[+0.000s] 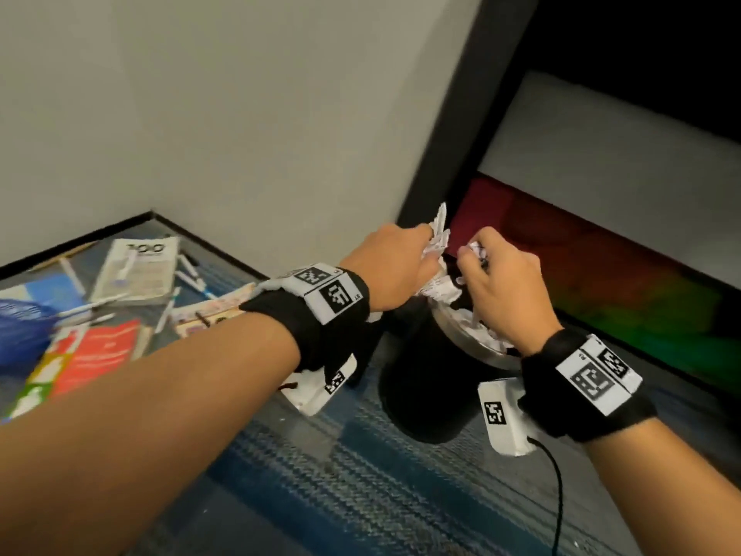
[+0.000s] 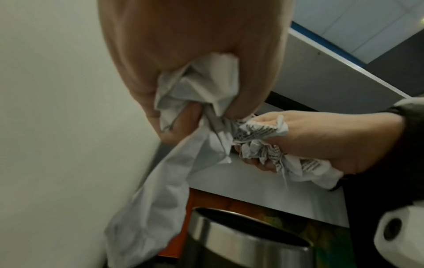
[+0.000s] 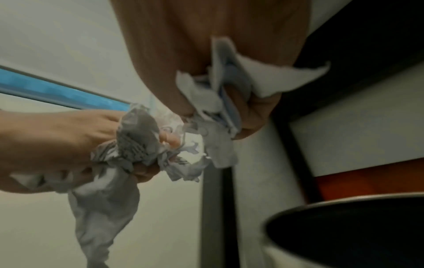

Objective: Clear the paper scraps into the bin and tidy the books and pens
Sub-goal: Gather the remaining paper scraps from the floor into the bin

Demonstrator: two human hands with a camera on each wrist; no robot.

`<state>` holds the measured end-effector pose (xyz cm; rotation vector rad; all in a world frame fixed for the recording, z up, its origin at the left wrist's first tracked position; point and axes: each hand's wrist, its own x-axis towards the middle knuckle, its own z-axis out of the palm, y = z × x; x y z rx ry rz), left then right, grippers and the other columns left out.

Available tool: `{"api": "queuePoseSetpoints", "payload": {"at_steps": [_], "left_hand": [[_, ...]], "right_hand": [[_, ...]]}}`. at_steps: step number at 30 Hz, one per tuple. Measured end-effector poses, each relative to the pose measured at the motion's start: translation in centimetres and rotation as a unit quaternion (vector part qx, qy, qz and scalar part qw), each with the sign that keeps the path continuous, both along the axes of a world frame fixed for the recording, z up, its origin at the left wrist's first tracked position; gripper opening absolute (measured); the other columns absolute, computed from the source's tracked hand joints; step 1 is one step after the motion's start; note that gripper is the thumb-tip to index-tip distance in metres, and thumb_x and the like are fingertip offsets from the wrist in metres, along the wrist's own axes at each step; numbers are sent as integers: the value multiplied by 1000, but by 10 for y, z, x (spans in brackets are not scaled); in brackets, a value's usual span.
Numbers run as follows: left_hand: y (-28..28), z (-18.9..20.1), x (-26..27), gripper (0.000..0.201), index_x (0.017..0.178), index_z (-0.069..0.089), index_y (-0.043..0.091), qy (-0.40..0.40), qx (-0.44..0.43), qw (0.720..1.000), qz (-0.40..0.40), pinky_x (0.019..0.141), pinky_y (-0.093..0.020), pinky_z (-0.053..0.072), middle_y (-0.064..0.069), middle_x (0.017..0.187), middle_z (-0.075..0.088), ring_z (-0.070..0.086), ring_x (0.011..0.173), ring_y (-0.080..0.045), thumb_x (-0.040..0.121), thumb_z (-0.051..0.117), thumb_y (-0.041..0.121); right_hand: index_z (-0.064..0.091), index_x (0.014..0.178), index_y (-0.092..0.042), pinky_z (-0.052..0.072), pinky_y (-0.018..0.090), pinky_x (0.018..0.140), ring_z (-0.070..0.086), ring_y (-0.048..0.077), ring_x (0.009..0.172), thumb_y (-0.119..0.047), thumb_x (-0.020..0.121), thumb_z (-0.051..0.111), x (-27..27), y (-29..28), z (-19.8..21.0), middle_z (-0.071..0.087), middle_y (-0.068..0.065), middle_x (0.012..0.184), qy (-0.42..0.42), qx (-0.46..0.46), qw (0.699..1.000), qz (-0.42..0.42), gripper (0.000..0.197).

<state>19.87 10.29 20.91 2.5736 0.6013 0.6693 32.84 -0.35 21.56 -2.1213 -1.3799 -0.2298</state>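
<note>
Both hands hold crumpled paper above the bin (image 1: 425, 379); the left hand (image 1: 391, 266) has its fingers curled tight round a wad of paper scraps (image 2: 197, 94), with a long pale strip of it hanging down beside the bin's metal rim (image 2: 241, 235); the right hand (image 1: 501, 286) clenches a second wad of printed scraps (image 2: 263, 143), its fingers (image 3: 252, 116) wrapped round torn white pieces; the two wads touch between the hands, over the far edge of the bin's mouth; more white paper lies inside the bin, just under the right hand; the bin stands on the blue carpet (image 1: 320, 475), near the corner where the pale wall meets a dark frame; at the left edge of the carpet, well apart from the bin, books lie scattered, among them a white book (image 1: 136, 270) and a red book (image 1: 100, 355); several pens (image 1: 188, 274) lie across and between them; each wrist wears a black band with printed markers.
</note>
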Motion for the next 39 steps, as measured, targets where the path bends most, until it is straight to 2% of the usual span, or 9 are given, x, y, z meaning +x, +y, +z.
{"api": "queuePoseSetpoints", "payload": {"at_steps": [8, 12, 15, 18, 22, 26, 30, 34, 39], "left_hand": [[-29, -17, 123, 23, 100, 48, 12, -6, -35, 999, 25, 65, -38, 43, -8, 80, 51, 50, 71, -29, 98, 41, 33], [-26, -35, 146, 24, 92, 41, 16, 1, -29, 999, 23, 66, -39, 46, -10, 81, 57, 56, 73, -33, 100, 37, 38], [-24, -37, 158, 33, 101, 49, 10, 7, -39, 999, 30, 67, -37, 43, -16, 92, 62, 58, 80, -35, 99, 37, 41], [-28, -36, 166, 37, 105, 51, 8, -22, -48, 998, 17, 70, -39, 47, -16, 92, 65, 61, 83, -36, 99, 38, 43], [-31, -41, 171, 47, 104, 55, 12, 44, -39, 998, -24, 80, -39, 46, -13, 102, 64, 59, 97, -31, 98, 30, 51], [-20, -46, 156, 57, 68, 59, 18, 159, -63, 985, -28, 87, -43, 47, -8, 93, 66, 58, 97, -27, 96, 22, 52], [-3, -30, 129, 31, 114, 69, 22, 2, -173, 983, -69, 96, -31, 47, -1, 114, 69, 63, 106, -16, 99, 42, 27], [23, -20, 77, 21, 102, 66, 8, -26, -262, 963, -64, 67, -30, 55, -10, 84, 70, 68, 66, -24, 97, 47, 11], [71, -19, -53, 19, 93, 69, 15, 146, -133, 980, 36, 72, -28, 55, 2, 77, 70, 66, 59, -10, 90, 51, 11]], "right_hand": [[51, 100, -6, 37, 33, 69, 54, 25, 80, -29, 102, 33, 90, -15, -33, 62, 10, 89, 147, 72, 981, -101, 29], [54, 100, -16, 38, 44, 97, 48, 30, 112, -33, 99, 23, 102, -12, -52, 56, 14, 117, 275, 6, 957, -90, 35], [58, 98, -24, 36, 42, 102, 48, 29, 118, -41, 99, 19, 106, -16, -54, 56, 15, 126, 339, 7, 933, -121, 43], [59, 125, -17, 33, 38, 105, 45, 25, 128, -48, 100, 19, 111, -19, -51, 52, 11, 138, 360, 32, 922, -136, 56], [64, 118, -18, 36, 42, 108, 52, 27, 122, -52, 99, 21, 114, -23, -50, 61, 10, 128, 316, 56, 937, -140, 58], [64, 112, -12, 37, 30, 88, 54, 30, 111, -32, 100, 37, 117, -24, -52, 63, 14, 115, 193, 26, 972, -131, 36], [66, 106, -15, 37, 30, 84, 56, 27, 103, -28, 97, 46, 101, -9, -47, 60, 11, 106, 109, 10, 990, -84, 25], [67, 88, -15, 29, 25, 71, 56, 23, 90, -27, 93, 51, 57, 23, -31, 56, 2, 89, 13, 8, 1000, -14, 21], [62, 79, -16, 40, 32, 66, 58, 22, 77, -34, 92, 49, -40, 82, -18, 58, 1, 84, -67, -12, 992, 105, 26]]}}
